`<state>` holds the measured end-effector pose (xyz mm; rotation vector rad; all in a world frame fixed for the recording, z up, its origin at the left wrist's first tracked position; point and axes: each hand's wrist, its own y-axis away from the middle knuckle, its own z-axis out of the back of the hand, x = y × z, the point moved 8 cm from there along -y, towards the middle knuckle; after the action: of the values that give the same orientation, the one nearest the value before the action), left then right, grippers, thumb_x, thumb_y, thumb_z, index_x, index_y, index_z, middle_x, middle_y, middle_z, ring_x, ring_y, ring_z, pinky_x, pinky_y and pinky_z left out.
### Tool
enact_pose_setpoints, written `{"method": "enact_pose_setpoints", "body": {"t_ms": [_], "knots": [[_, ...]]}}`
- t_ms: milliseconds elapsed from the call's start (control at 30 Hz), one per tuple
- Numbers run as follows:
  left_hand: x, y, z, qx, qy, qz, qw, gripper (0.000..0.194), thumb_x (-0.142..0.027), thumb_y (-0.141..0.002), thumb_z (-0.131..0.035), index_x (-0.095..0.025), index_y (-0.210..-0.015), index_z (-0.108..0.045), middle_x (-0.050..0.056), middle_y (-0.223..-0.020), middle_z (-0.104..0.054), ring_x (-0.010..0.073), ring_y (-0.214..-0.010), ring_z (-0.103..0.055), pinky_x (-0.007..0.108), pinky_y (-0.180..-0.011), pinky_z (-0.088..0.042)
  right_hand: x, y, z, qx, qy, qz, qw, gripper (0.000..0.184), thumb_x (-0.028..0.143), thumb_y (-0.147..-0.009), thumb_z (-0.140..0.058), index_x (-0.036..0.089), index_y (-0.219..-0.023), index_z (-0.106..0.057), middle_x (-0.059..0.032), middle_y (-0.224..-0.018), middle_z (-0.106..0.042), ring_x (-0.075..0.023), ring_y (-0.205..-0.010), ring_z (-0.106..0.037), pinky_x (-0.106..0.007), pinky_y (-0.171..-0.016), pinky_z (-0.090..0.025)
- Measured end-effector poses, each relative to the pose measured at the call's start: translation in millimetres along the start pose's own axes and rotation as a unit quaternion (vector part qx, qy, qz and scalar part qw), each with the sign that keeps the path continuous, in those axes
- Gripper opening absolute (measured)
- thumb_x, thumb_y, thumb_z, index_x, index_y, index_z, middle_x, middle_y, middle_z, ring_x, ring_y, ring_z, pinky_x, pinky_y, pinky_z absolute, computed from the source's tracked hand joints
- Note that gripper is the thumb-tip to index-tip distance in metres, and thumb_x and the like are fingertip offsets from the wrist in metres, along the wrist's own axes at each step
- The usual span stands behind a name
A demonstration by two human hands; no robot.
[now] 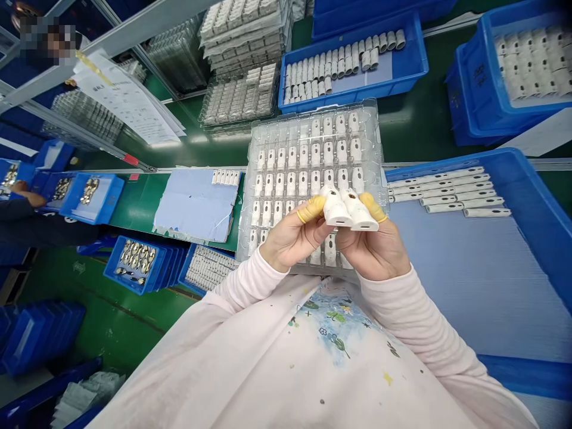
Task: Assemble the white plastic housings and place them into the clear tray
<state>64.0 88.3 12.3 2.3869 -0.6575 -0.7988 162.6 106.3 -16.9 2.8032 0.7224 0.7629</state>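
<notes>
My left hand (301, 232) is closed on a white plastic housing (335, 207) with a dark oval opening and a slot in its end. A second, matching housing (358, 211) sits in my right hand (375, 241), side by side with the first. Both thumbs wear yellow finger covers and press on the tops of the parts. Below the hands lies a clear plastic tray (379, 143) with rows of similar white housings in its pockets. My wrists and the held parts hide some of its lower rows.
To the right, a large blue bin (536, 196) holds long white handles (465, 199). Blue bins of white parts (353, 89) and stacked trays (245, 42) stand behind. A blue sheet (194, 205) lies left, beside a metal frame (89, 140). Another person's arm (22, 205) is at far left.
</notes>
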Motion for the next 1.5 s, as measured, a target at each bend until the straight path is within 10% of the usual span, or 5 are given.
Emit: {"method": "enact_pose_setpoints", "body": {"t_ms": [933, 1067, 1233, 1500], "knots": [[5.8, -1.1, 6.3, -0.023, 0.066, 0.010, 0.998, 0.027, -0.013, -0.109, -0.045, -0.014, -0.119, -0.069, 0.002, -0.093, -0.073, 0.0064, -0.080, -0.070, 0.014, -0.075, -0.059, -6.5, -0.9, 2.2, -0.015, -0.033, 0.002, 0.999, 0.013, 0.029, -0.091, -0.087, 0.024, -0.096, -0.076, 0.0069, -0.094, -0.083, -0.0039, -0.086, -0.080, -0.005, -0.078, -0.064], [-2.8, -3.0, 8.7, 0.048, -0.059, -0.071, 0.995, 0.013, -0.020, -0.098, -0.069, -0.021, -0.110, -0.071, 0.001, -0.100, -0.074, 0.0130, -0.091, -0.074, 0.023, -0.079, -0.059, -3.6, 7.7, -6.2, -0.049, 0.028, 0.021, 0.998, 0.024, 0.040, -0.082, -0.092, 0.026, -0.094, -0.076, 0.0021, -0.105, -0.083, -0.0135, -0.099, -0.080, -0.019, -0.085, -0.069], [-12.0, 2.6, 1.5, 0.140, -0.176, -0.146, 0.963, 0.053, -0.054, -0.070, -0.096, -0.027, -0.109, -0.073, 0.001, -0.095, -0.075, 0.0249, -0.102, -0.076, 0.034, -0.083, -0.061, 9.8, 15.0, -25.1, -0.040, 0.119, 0.077, 0.989, 0.048, 0.058, -0.059, -0.102, 0.028, -0.086, -0.074, 0.0011, -0.074, -0.072, -0.0298, -0.094, -0.078, -0.047, -0.090, -0.069], [-14.0, 6.1, -1.7, 0.139, -0.216, -0.161, 0.953, 0.063, -0.066, -0.065, -0.095, -0.029, -0.110, -0.071, 0.002, -0.102, -0.078, 0.0262, -0.103, -0.076, 0.035, -0.081, -0.060, 16.3, 12.0, -24.4, -0.020, 0.136, 0.113, 0.984, 0.045, 0.057, -0.062, -0.101, 0.028, -0.075, -0.069, 0.0048, -0.068, -0.064, -0.0187, -0.068, -0.069, -0.041, -0.081, -0.066]]}}
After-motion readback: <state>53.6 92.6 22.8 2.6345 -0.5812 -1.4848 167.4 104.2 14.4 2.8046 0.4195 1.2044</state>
